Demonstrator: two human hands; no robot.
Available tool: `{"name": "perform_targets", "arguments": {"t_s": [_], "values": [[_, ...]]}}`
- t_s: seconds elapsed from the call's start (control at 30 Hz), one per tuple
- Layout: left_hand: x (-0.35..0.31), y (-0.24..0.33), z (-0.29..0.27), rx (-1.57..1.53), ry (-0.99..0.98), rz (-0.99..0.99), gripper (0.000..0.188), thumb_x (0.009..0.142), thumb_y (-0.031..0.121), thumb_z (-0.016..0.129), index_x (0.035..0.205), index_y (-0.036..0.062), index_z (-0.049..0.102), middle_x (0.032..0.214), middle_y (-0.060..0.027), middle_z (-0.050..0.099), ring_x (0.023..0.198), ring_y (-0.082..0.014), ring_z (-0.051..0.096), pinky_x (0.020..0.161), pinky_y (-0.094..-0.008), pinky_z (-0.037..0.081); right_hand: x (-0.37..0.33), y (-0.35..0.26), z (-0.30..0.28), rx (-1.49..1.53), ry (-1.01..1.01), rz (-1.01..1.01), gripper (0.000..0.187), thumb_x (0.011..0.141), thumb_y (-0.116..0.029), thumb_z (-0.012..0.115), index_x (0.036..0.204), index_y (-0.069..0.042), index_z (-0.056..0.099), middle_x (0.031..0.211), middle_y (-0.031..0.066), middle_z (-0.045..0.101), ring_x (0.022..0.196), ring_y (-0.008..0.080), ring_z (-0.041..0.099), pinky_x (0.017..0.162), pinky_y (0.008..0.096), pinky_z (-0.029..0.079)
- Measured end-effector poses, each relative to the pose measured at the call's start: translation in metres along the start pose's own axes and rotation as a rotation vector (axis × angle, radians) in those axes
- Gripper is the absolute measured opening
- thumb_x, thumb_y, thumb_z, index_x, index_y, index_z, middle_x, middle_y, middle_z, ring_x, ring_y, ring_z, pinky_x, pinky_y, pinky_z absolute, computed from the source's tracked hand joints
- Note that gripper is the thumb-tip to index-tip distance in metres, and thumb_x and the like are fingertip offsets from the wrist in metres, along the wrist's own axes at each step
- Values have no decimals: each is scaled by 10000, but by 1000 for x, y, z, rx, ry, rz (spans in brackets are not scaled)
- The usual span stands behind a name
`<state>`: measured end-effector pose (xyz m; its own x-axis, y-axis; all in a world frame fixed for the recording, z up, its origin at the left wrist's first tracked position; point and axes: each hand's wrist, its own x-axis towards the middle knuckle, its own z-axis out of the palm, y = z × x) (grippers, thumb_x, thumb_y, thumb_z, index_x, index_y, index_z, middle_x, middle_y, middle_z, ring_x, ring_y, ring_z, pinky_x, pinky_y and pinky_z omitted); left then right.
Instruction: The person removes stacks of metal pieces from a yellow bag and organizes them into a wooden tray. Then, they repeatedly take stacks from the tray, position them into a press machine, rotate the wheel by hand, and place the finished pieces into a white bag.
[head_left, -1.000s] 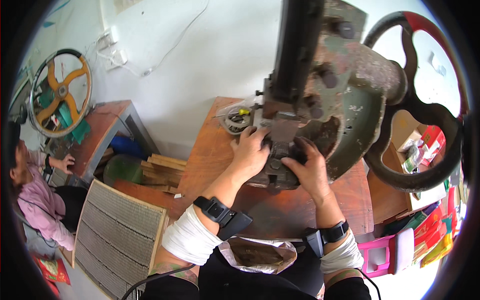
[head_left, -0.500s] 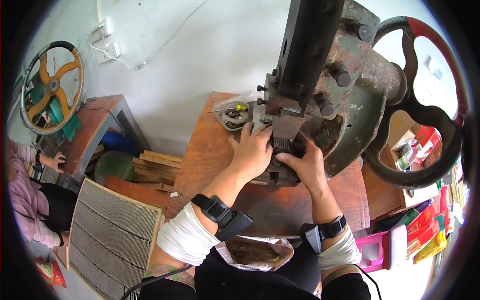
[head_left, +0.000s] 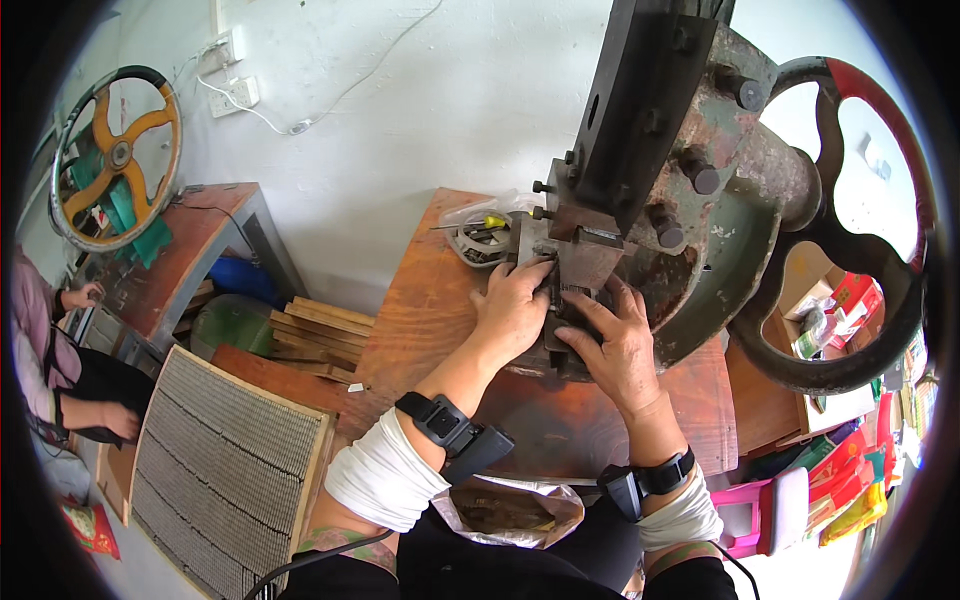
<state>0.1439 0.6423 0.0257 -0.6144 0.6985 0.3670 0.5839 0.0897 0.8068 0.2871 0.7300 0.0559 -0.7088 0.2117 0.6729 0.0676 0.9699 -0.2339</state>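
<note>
A heavy hand press (head_left: 735,180) stands over the table, its dark steel ram block (head_left: 590,255) above a metal die base (head_left: 565,362). Under the ram sits a small dark ridged metal piece (head_left: 573,301), mostly covered by fingers. From the left, my left hand (head_left: 512,308) presses closed fingers against this piece and the base's edge. My right hand (head_left: 622,350) grips it from the right, thumb low and index finger above. The contact at the fingertips is partly hidden.
A large handwheel (head_left: 840,375) is on the press's right. Behind my left hand stands a plastic tub (head_left: 475,240) of small tools. A framed mesh panel (head_left: 225,465) leans at left, near another person's hand (head_left: 110,418). An open bag (head_left: 510,512) is at my lap.
My right index finger and thumb have shifted and extended left across the ridged piece. The other person's hands have moved. The whole view has shifted slightly.
</note>
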Motion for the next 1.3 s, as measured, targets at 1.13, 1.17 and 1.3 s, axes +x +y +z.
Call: {"name": "perform_targets", "arguments": {"t_s": [1.13, 1.17, 1.3], "values": [[-3, 11, -12, 252, -108, 4, 441, 836, 205, 511, 1271, 131, 480, 1361, -10, 438, 1236, -373, 347, 884, -794, 186, 1, 18, 16, 463, -5, 340, 550, 661, -171, 797, 1133, 34, 602, 1236, 208, 521, 1124, 293, 527, 947, 364, 430], [-2, 11, -13, 305, -155, 29, 445, 834, 212, 515, 1270, 130, 480, 1368, -10, 430, 1240, -376, 341, 883, -793, 188, 1, 17, 16, 469, -13, 380, 549, 662, -171, 797, 1133, 33, 601, 1232, 206, 523, 1115, 288, 534, 942, 362, 433], [-2, 10, -14, 370, -167, 41, 443, 835, 232, 519, 1265, 136, 477, 1376, -13, 420, 1266, -376, 310, 895, -793, 162, 2, 16, 16, 447, -28, 337, 568, 662, -180, 797, 1146, 33, 590, 1236, 206, 521, 1115, 288, 534, 942, 365, 432]]}}
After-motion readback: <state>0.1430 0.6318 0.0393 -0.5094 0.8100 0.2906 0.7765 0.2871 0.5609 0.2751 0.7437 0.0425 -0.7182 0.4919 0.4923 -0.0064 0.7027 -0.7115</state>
